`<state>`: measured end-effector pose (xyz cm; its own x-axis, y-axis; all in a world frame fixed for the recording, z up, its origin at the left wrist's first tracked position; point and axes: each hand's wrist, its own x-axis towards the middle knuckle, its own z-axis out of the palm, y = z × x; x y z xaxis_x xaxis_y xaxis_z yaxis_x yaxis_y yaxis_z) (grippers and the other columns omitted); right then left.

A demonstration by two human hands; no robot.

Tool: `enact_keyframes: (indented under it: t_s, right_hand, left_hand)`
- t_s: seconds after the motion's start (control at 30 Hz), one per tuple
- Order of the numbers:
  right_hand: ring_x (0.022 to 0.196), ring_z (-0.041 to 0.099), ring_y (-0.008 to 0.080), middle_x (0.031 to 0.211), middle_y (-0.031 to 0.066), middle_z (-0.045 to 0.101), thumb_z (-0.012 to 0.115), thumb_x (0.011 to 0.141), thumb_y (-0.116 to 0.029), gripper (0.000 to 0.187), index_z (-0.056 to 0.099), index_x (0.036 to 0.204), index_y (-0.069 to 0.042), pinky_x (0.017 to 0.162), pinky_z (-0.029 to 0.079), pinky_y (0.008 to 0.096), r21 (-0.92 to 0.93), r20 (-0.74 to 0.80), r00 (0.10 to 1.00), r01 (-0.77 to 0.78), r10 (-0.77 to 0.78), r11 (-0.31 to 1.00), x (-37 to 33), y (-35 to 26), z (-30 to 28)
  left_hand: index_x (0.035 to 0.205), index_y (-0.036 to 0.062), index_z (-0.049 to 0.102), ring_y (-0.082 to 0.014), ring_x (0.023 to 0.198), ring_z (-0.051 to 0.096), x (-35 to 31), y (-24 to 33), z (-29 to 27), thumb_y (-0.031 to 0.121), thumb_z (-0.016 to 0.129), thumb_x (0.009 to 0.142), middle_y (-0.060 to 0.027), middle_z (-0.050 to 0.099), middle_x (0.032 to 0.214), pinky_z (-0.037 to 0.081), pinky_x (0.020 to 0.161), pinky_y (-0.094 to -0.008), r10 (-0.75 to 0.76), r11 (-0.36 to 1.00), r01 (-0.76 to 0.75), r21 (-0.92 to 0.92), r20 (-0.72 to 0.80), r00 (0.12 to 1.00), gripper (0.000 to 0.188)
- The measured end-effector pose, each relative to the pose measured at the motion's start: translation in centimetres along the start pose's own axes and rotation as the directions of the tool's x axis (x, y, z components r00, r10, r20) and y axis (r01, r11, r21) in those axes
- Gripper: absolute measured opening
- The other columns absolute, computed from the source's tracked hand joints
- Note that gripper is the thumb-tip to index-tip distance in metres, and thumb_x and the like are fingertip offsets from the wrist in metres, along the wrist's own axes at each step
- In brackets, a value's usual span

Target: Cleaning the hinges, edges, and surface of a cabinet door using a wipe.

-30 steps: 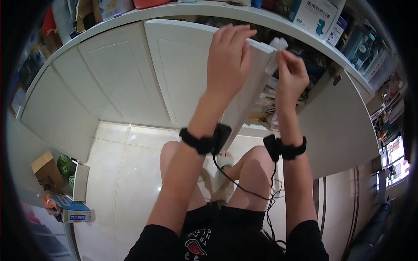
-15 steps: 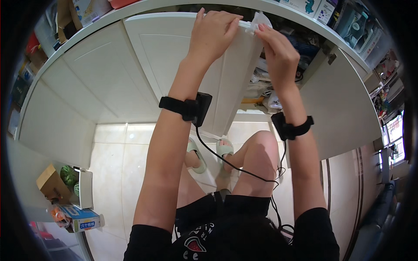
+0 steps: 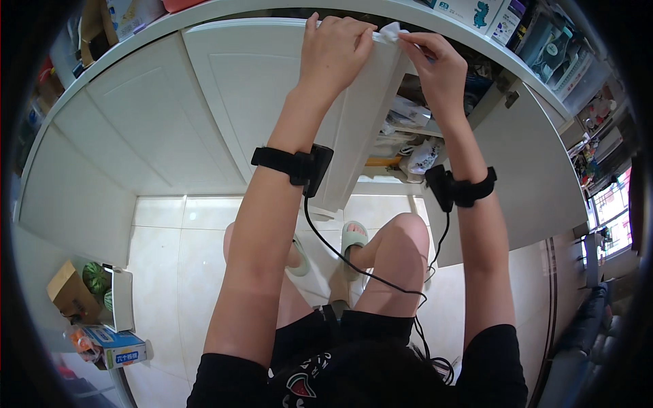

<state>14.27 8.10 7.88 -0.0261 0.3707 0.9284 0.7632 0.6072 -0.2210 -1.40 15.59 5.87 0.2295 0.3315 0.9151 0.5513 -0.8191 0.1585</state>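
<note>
A white cabinet door [image 3: 252, 88] stands partly open in front of me, its top edge just under the countertop. My left hand [image 3: 333, 58] is closed over that top edge, its fingertips hidden behind the door. A small crumpled white tissue or wipe [image 3: 390, 31] lies against the door's upper corner. My right hand [image 3: 439, 71] pinches it between thumb and fingers, to the right of my left hand. Both wrists wear black straps with small dark boxes, and black cables run down from them.
A second cabinet door [image 3: 524, 163] stands wide open at right. Between the doors, shelves hold plastic bags [image 3: 423, 156] and other goods. Boxes and bottles line the white countertop [image 3: 156, 35]. At lower left are a cardboard box [image 3: 73, 291], watermelons [image 3: 95, 277] and a blue-white carton [image 3: 119, 345].
The tissue has moved slightly left and down at the door's corner, and less of it sticks up. My right hand has shifted a little with it; my left hand keeps its hold.
</note>
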Motion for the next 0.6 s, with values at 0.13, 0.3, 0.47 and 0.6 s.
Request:
enact_keyframes:
  t_s: [0.13, 0.3, 0.47, 0.6]
  right_hand:
    - [0.066, 0.055, 0.0154, 0.083, 0.0075, 0.066, 0.066, 0.079, -0.008, 0.014, 0.070, 0.091, -0.006, 0.065, 0.046, 0.0264, -0.086, 0.306, 0.950, -0.029, 0.054, 0.996, 2.5, 1.7, -0.8]
    - [0.079, 0.064, 0.0168, 0.084, 0.0070, 0.067, 0.068, 0.076, -0.010, 0.013, 0.069, 0.085, 0.000, 0.076, 0.050, 0.0265, -0.040, 0.490, 0.869, -0.064, 0.075, 0.997, 5.3, 4.5, -0.7]
    - [0.083, 0.063, 0.0126, 0.091, 0.0068, 0.067, 0.064, 0.082, -0.006, 0.012, 0.067, 0.091, 0.001, 0.077, 0.050, 0.0243, -0.214, 0.586, 0.798, -0.014, 0.140, 0.977, 7.0, 5.0, 0.0]
    - [0.086, 0.064, 0.0137, 0.093, 0.0079, 0.068, 0.062, 0.083, -0.006, 0.012, 0.066, 0.092, 0.001, 0.080, 0.050, 0.0254, -0.125, 0.548, 0.836, 0.036, 0.039, 0.991, 6.5, 7.6, -0.1]
  left_hand:
    - [0.102, 0.0150, 0.067, -0.0230, 0.101, 0.055, 0.3, -0.1, 0.7, 0.029, 0.044, 0.090, -0.0040, 0.065, 0.098, 0.025, 0.103, -0.0477, -0.008, 1.000, 0.009, -0.024, 0.004, 1.000, 0.029]
    - [0.099, 0.0139, 0.067, -0.0250, 0.099, 0.056, 1.8, -0.9, 2.3, 0.028, 0.046, 0.089, -0.0064, 0.066, 0.096, 0.028, 0.101, -0.0494, -0.026, 0.995, 0.022, 0.096, 0.042, 0.999, 0.028]
    - [0.094, 0.0140, 0.069, -0.0266, 0.093, 0.059, 2.6, -1.8, 3.3, 0.026, 0.046, 0.088, -0.0080, 0.066, 0.092, 0.030, 0.099, -0.0499, -0.041, 0.985, 0.031, 0.168, 0.058, 0.997, 0.027]
    - [0.099, 0.0145, 0.068, -0.0303, 0.091, 0.060, 3.4, -1.8, 3.0, 0.030, 0.044, 0.089, -0.0099, 0.066, 0.092, 0.031, 0.098, -0.0534, -0.072, 0.953, 0.008, 0.303, 0.200, 0.977, 0.030]
